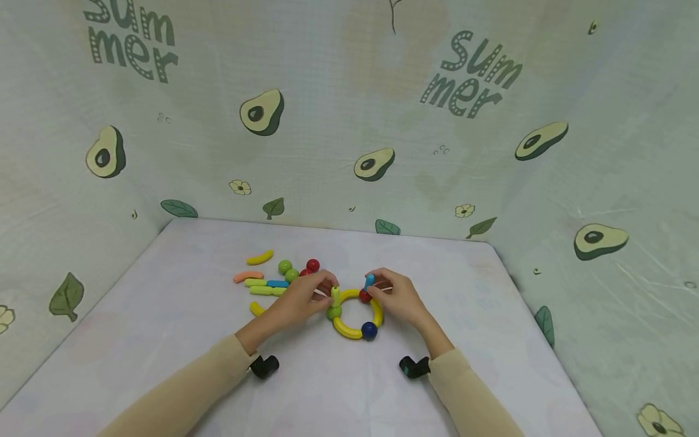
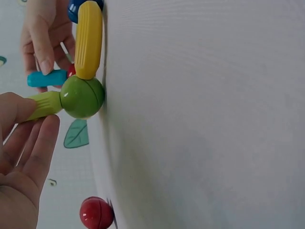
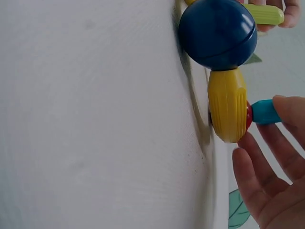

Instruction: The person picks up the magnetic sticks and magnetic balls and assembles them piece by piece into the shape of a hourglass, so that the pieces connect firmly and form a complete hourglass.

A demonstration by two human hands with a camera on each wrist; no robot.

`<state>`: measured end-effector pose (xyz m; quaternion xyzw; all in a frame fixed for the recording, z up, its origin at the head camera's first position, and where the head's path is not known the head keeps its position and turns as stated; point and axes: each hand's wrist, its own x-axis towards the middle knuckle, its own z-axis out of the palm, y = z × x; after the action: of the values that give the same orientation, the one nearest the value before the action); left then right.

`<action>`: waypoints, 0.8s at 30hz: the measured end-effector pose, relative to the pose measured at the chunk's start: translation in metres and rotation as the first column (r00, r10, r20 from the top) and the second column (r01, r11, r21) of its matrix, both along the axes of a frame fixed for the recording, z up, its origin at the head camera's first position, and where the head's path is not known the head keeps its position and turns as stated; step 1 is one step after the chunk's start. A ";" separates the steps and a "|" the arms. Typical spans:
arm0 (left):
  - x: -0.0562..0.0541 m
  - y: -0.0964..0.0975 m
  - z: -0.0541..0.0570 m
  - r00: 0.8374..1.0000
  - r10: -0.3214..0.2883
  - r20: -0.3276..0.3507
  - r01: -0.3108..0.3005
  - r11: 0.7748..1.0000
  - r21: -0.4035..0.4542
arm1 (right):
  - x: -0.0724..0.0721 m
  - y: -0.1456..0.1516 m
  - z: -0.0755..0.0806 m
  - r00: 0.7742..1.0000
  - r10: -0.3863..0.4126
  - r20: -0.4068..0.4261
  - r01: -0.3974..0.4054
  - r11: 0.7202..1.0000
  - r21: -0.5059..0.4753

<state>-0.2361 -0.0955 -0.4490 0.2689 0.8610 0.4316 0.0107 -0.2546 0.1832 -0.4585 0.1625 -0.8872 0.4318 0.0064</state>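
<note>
Three curved yellow rods (image 1: 346, 329) and three balls form a ring on the table: a green ball (image 1: 334, 312) at left, a red ball (image 1: 364, 296) at the back and a dark blue ball (image 1: 369, 331) in front. My left hand (image 1: 299, 300) pinches a light green rod (image 2: 45, 105) that stands up from the green ball, its end meeting the ball. Across the ring, my right hand (image 1: 401, 297) pinches a short blue rod (image 3: 266, 112) between thumb and fingers, right at the top of the red ball. The red ball is mostly hidden in both wrist views.
Loose pieces lie left of the ring, partly behind my left arm: green balls (image 1: 285, 266), red balls (image 1: 313, 265), light green rods (image 1: 261, 291), a blue rod (image 1: 277, 283), an orange curved rod (image 1: 248, 277) and yellow curved rods (image 1: 260, 258). A printed cloth wall (image 1: 327, 200) rises behind the table.
</note>
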 end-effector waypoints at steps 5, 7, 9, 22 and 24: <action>-0.003 0.004 0.001 0.999 0.038 0.001 -0.038 0.999 0.009 | 0.006 0.004 -0.001 0.999 -0.046 -0.007 0.046 0.999 0.019; -0.005 0.005 0.001 0.999 0.050 -0.001 -0.050 0.999 0.013 | 0.008 0.006 -0.001 0.998 -0.058 -0.014 0.058 0.998 0.022; -0.007 0.006 0.000 0.998 0.062 -0.007 -0.062 0.998 0.016 | 0.010 0.007 -0.002 0.998 -0.066 -0.018 0.067 0.998 0.018; -0.014 0.013 -0.003 0.996 0.090 -0.016 -0.089 0.996 0.018 | 0.019 0.017 0.000 0.997 -0.080 -0.005 0.081 0.997 0.021; -0.014 0.013 -0.002 0.996 0.086 -0.018 -0.086 0.996 0.021 | 0.019 0.018 0.000 0.997 -0.075 0.004 0.075 0.997 0.015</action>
<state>-0.2502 -0.0825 -0.4515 0.2357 0.8675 0.4377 -0.0189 -0.2357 0.2014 -0.4588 0.1282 -0.8959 0.4249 0.0194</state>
